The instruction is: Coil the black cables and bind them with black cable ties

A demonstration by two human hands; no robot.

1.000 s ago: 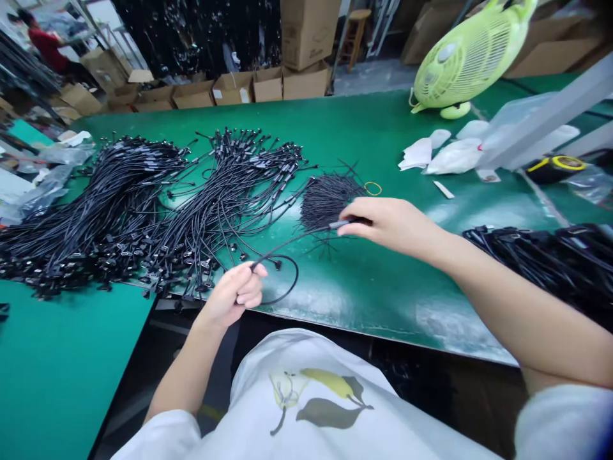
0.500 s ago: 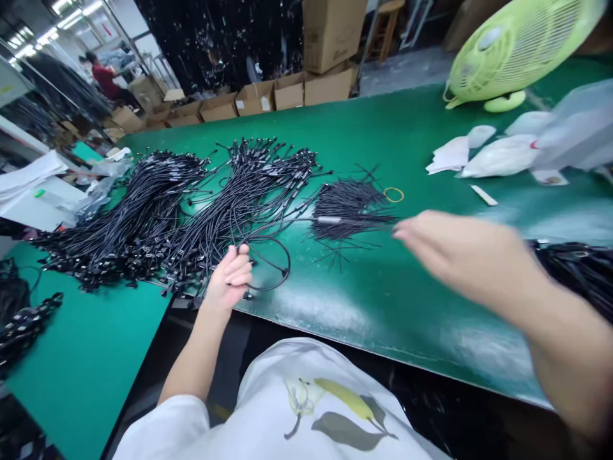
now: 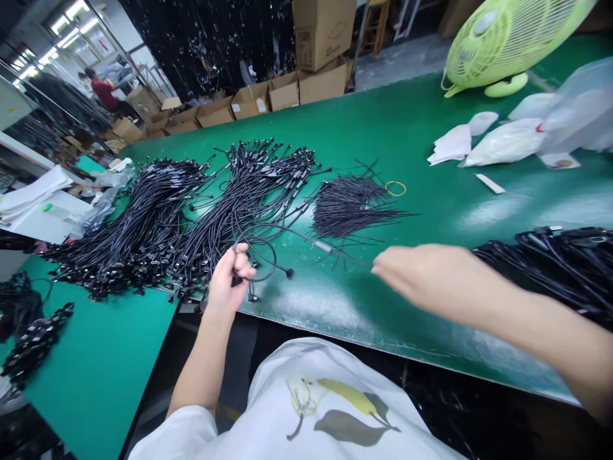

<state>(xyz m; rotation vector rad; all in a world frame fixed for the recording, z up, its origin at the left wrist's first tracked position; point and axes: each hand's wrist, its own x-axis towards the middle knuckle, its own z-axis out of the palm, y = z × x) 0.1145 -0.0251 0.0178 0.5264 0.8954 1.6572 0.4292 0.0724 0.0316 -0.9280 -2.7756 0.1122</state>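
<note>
My left hand (image 3: 230,275) is closed around a looped black cable (image 3: 275,255), just beyond the table's near edge. Small black plugs hang from the loop. One length of this cable runs right to a grey sleeve (image 3: 323,246), and past it the end is blurred. To the right, above the green table, my right hand (image 3: 407,271) has its fingers pressed together; whatever they pinch is hidden. A pile of short black wire ties (image 3: 349,204) lies beyond and between the hands. Behind my left hand spreads a big bundle of black cables (image 3: 244,191).
Another cable bundle (image 3: 158,204) lies farther left, and more black cables (image 3: 565,262) lie at right. A yellow rubber band (image 3: 395,188) is beside the ties. A green fan (image 3: 507,45), plastic bags (image 3: 507,144) and cardboard boxes (image 3: 251,101) stand beyond. A person (image 3: 103,89) works far back.
My right hand has moved left and nearer to me. The sleeved cable length has swung down from over the ties toward the near edge. My left hand still grips the loop.
</note>
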